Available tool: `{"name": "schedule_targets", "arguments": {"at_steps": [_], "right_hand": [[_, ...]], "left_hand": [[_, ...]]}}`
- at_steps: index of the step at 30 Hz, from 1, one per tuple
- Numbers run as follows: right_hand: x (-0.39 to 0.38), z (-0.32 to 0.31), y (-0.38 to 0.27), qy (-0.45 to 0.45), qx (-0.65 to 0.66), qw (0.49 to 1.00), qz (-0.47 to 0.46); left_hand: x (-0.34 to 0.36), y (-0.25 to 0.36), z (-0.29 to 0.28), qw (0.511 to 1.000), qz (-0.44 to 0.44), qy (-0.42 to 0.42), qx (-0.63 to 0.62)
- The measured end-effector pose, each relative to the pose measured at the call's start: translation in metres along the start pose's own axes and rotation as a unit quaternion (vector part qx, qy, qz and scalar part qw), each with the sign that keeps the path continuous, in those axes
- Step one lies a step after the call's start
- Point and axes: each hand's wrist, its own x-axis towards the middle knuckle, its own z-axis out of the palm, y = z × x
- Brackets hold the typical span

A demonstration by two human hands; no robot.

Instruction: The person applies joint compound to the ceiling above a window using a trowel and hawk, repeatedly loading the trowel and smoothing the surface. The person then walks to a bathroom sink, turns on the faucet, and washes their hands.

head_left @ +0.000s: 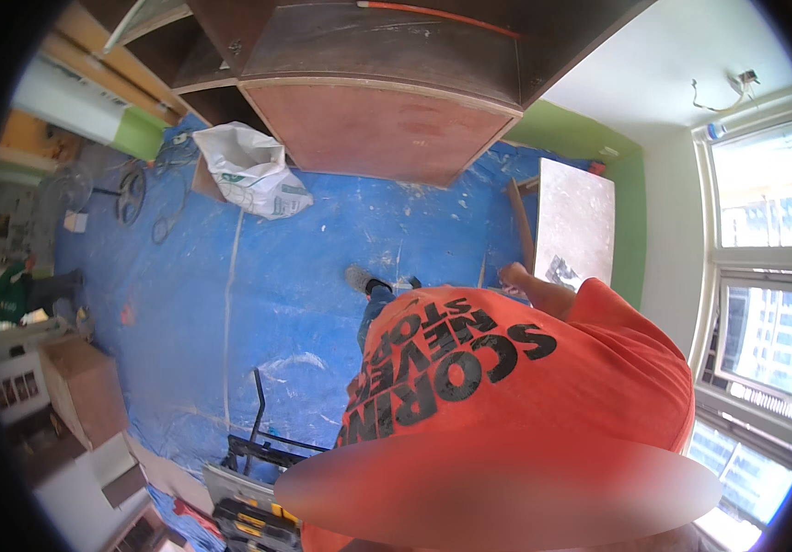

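My right hand is out beside my orange T-shirt, with the bare forearm bent. Its fingers look curled; whatever they may hold is too small to make out. Just beyond it on the right is a pale, dusty board, with a dark smeared patch near its closest end. A brown wooden strip leans along the board's left side. My left hand does not show; the shirt covers that side. One shoe of mine stands on the blue floor sheet.
Ahead stands a large brown cabinet with a red stick on it. A white sack sits left of it. A black metal frame and toolboxes are close by at lower left. Far left, a person in green bends over. Windows line the right.
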Motion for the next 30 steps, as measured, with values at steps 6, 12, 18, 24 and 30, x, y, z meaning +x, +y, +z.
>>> {"name": "schedule_targets", "arguments": {"at_steps": [6,12,18,24,30], "right_hand": [[-0.065,-0.022,-0.112,0.145,0.393,0.907,-0.036],[-0.037,-0.049,-0.243,0.11,0.368,0.897,-0.219],[0.04,-0.127,-0.444,0.161,0.234,0.818,-0.5],[0.114,-0.31,-0.658,0.467,-0.085,0.573,-0.668],[0.148,-0.398,-0.699,0.654,-0.167,0.63,-0.384]], "left_hand": [[0.097,-0.155,-0.147,0.996,-0.078,0.0,0.05],[0.204,-0.148,-0.298,0.903,-0.151,0.297,-0.271],[0.181,-0.054,-0.341,0.813,-0.199,0.43,-0.338],[0.105,0.029,-0.069,0.878,-0.414,0.21,-0.117],[-0.009,0.263,0.081,0.692,-0.692,-0.005,-0.205]]}}
